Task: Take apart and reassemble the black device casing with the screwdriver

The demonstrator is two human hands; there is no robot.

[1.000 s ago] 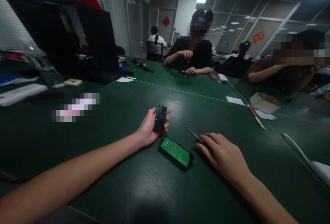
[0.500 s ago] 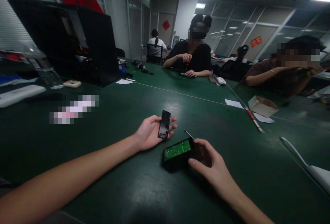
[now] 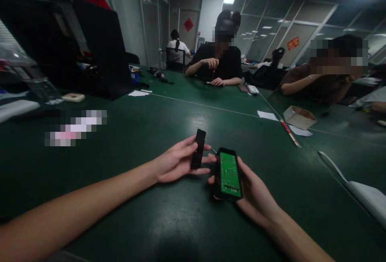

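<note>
A black case half with a green circuit board (image 3: 229, 173) showing face up is being cradled in the right hand (image 3: 256, 197), whose grip is being kept closed around the case's underside and edges, just above the green desk (image 3: 150, 129) near the picture's lower middle. Just beside it, at about nine o'clock, a narrow black cover piece (image 3: 198, 154) is being held upright on edge by the left hand (image 3: 176, 161), with the thumb and fingers clamped on its two long sides; the fingertips of this hand are almost touching the case half. Between the two pieces a thin metal shaft of a screwdriver (image 3: 212, 150) is partly being hidden, and its handle cannot be made out. Farther out, at about two o'clock, a red-handled tool (image 3: 290, 132) is lying on the desk beside white paper slips and a small open cardboard box (image 3: 298, 117). At about ten o'clock a large black case (image 3: 72, 41) is standing open. At twelve o'clock, well apart, a person in a black top (image 3: 218, 63) is being seen working with both hands on something small, and another person (image 3: 319, 81) is leaning on the desk at about two o'clock.
</note>
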